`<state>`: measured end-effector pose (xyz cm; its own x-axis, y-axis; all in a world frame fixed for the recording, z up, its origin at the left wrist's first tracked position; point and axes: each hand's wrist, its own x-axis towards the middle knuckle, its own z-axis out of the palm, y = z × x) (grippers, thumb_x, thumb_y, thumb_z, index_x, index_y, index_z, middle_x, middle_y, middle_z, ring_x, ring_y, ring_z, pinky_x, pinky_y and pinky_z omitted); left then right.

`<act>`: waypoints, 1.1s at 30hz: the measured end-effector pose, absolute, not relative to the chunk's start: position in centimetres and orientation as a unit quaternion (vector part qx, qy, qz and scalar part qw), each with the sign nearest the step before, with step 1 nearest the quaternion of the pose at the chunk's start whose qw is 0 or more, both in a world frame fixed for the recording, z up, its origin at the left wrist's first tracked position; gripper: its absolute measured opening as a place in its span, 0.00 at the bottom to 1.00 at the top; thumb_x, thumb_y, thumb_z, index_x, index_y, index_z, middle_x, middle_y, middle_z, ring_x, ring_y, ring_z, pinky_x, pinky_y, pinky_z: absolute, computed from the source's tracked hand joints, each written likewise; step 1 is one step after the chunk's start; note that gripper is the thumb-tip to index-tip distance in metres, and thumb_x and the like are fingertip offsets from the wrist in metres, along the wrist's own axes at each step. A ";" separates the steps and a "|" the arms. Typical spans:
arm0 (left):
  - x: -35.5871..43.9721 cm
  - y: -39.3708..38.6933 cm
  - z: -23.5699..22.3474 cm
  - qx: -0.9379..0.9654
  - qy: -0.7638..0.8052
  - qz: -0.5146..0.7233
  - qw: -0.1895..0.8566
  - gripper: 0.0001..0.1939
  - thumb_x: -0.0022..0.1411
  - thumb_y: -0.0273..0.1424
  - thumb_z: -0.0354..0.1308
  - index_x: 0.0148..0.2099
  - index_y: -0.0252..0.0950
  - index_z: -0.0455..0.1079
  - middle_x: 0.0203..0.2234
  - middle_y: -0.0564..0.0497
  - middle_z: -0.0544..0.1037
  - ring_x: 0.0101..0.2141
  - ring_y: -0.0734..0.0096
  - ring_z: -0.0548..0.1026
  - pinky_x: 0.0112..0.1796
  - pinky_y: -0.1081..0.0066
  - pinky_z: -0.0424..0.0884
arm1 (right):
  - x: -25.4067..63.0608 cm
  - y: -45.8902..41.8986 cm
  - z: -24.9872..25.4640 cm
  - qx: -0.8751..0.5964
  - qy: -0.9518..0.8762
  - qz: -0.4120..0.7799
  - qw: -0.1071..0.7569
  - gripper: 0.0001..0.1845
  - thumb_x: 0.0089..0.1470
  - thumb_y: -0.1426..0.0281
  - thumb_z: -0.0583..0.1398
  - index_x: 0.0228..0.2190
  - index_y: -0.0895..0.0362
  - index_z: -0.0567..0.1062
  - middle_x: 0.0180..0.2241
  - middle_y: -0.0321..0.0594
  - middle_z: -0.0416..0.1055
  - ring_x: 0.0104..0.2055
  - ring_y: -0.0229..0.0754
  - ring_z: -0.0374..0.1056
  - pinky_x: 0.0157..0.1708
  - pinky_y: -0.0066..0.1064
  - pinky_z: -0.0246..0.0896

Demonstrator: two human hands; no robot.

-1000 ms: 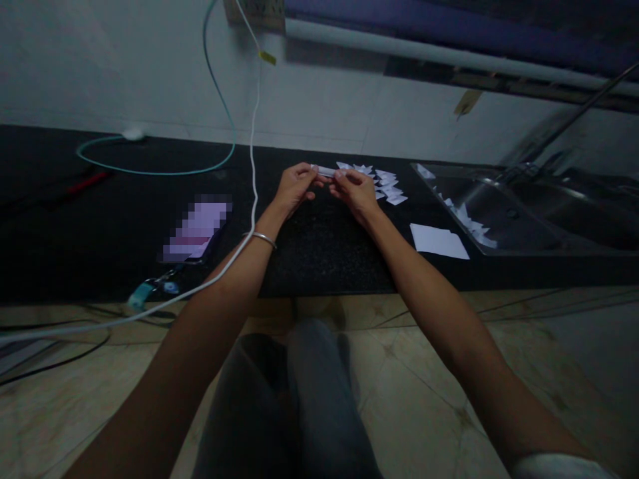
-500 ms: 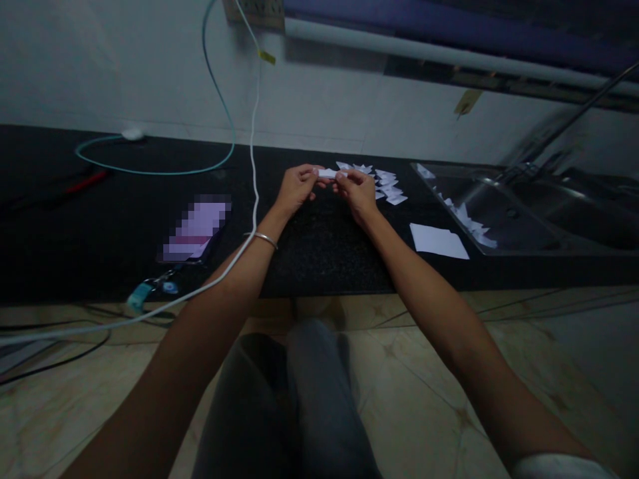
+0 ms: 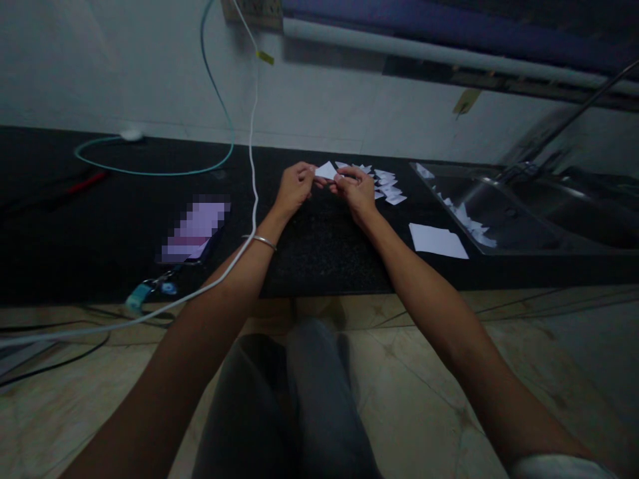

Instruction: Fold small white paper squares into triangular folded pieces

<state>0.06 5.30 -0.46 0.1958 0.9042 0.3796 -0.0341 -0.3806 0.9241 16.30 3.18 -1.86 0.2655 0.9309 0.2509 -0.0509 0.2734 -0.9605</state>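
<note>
Both hands meet above a black counter [image 3: 319, 259]. My left hand [image 3: 294, 187] and my right hand [image 3: 355, 187] pinch a small white piece of paper [image 3: 326, 171] between their fingertips, held just off the counter. Behind my right hand lies a cluster of several small folded white paper pieces [image 3: 384, 183]. A silver bangle [image 3: 259, 240] sits on my left wrist.
A white paper sheet [image 3: 438, 241] lies to the right, beside a steel sink [image 3: 529, 213] holding more paper bits. A phone [image 3: 196, 229] lies left, with a white cable [image 3: 252, 166], a teal cable [image 3: 150, 169] and a red tool [image 3: 84, 181].
The paper piece between my fingers went from a narrow strip to a wider, pointed shape. Both hands stayed in the same place.
</note>
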 end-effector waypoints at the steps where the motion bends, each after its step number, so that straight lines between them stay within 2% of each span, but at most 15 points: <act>1: 0.1 5.3 -0.5 0.635 0.340 0.534 0.443 0.09 0.67 0.37 0.62 0.38 0.37 0.70 0.25 0.49 0.78 0.28 0.72 0.78 0.25 0.76 0.67 | 16.3 3.2 -1.9 -0.468 -0.467 0.380 0.647 0.19 0.47 0.59 0.73 0.38 0.53 0.77 0.32 0.40 0.80 0.35 0.42 0.78 0.41 0.39 0.77; 5: 0.0 5.2 -0.7 0.646 0.326 0.509 0.466 0.09 0.64 0.36 0.65 0.38 0.36 0.71 0.24 0.49 0.78 0.26 0.74 0.76 0.26 0.75 0.68 | 16.1 3.0 -1.9 -0.472 -0.453 0.383 0.652 0.17 0.48 0.59 0.72 0.36 0.55 0.77 0.33 0.42 0.81 0.37 0.42 0.78 0.42 0.38 0.77; 8: -0.3 5.1 -0.7 0.656 0.322 0.497 0.468 0.10 0.61 0.35 0.67 0.38 0.35 0.72 0.22 0.51 0.77 0.25 0.74 0.76 0.27 0.75 0.69 | 15.7 2.8 -1.9 -0.466 -0.460 0.396 0.644 0.21 0.46 0.56 0.73 0.36 0.55 0.78 0.32 0.41 0.81 0.37 0.42 0.79 0.42 0.37 0.78; 13: -0.7 5.1 -0.4 0.663 0.319 0.504 0.452 0.10 0.61 0.35 0.67 0.33 0.36 0.71 0.21 0.50 0.77 0.24 0.74 0.75 0.26 0.76 0.69 | 15.4 2.8 -2.0 -0.459 -0.480 0.393 0.636 0.22 0.43 0.53 0.74 0.34 0.55 0.80 0.32 0.41 0.81 0.38 0.43 0.79 0.42 0.38 0.78; 17: -0.5 4.9 -0.3 0.656 0.325 0.490 0.474 0.12 0.63 0.38 0.66 0.34 0.36 0.71 0.19 0.52 0.75 0.22 0.76 0.75 0.24 0.76 0.66 | 15.6 2.8 -2.0 -0.456 -0.487 0.369 0.647 0.19 0.45 0.54 0.73 0.32 0.54 0.81 0.32 0.41 0.81 0.39 0.44 0.79 0.42 0.39 0.77; 24: -0.1 4.6 -0.2 0.650 0.315 0.483 0.496 0.16 0.62 0.42 0.68 0.37 0.36 0.68 0.19 0.54 0.75 0.19 0.80 0.72 0.22 0.79 0.64 | 15.9 3.0 -2.4 -0.459 -0.531 0.316 0.638 0.22 0.43 0.48 0.72 0.31 0.52 0.83 0.31 0.38 0.81 0.40 0.45 0.77 0.40 0.37 0.76; 28: -0.1 4.4 -0.1 0.631 0.325 0.481 0.515 0.19 0.63 0.47 0.66 0.38 0.36 0.68 0.19 0.54 0.76 0.18 0.81 0.72 0.20 0.80 0.62 | 15.8 2.8 -2.1 -0.459 -0.547 0.304 0.631 0.19 0.44 0.50 0.71 0.30 0.51 0.83 0.32 0.38 0.81 0.43 0.47 0.77 0.40 0.38 0.75; 33: -0.2 4.5 -0.2 0.613 0.328 0.482 0.533 0.20 0.64 0.51 0.62 0.37 0.38 0.67 0.19 0.55 0.73 0.18 0.81 0.71 0.20 0.78 0.61 | 15.3 1.7 -1.3 -0.465 -0.587 0.271 0.605 0.16 0.46 0.55 0.72 0.32 0.53 0.84 0.35 0.40 0.82 0.46 0.49 0.77 0.46 0.40 0.74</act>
<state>-0.22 4.46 -0.23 0.3198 0.9159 0.2424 -0.1119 -0.2176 0.9696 15.28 1.68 -1.31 0.1640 0.8733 0.4588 0.2176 0.4216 -0.8803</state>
